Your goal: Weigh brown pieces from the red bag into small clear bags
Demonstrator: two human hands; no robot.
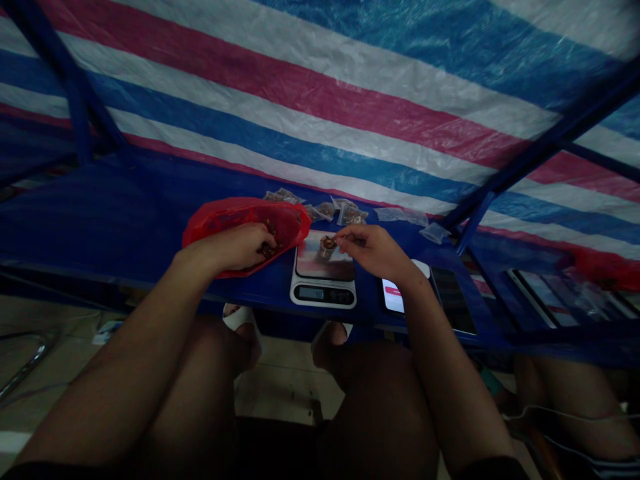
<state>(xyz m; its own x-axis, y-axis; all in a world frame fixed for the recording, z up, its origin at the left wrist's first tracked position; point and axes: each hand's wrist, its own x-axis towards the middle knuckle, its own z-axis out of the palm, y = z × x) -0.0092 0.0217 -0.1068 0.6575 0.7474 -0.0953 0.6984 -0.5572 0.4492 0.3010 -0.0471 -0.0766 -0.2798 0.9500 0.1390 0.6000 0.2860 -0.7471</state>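
Note:
My left hand [253,243] reaches into an open red plastic bag [213,222], its fingers curled at a heap of small reddish-brown pieces [270,248]. Its fingertips are partly hidden among them. A small metal cup [327,253], filled with brown bits, stands on the plate of a white digital scale [325,298]. My right hand [367,247] is closed in a pinch at the cup's right rim. Whether it also holds a piece is too small to make out. The scale's display is lit.
Several small clear bags [350,215] of brown bits lie behind the scale. Flat clear bags [435,232] lie farther right. A lit phone [393,297] and a dark tablet-like device [454,300] are beside my right forearm. Blue frame bars [475,223] and a striped sheet [300,100] enclose the table.

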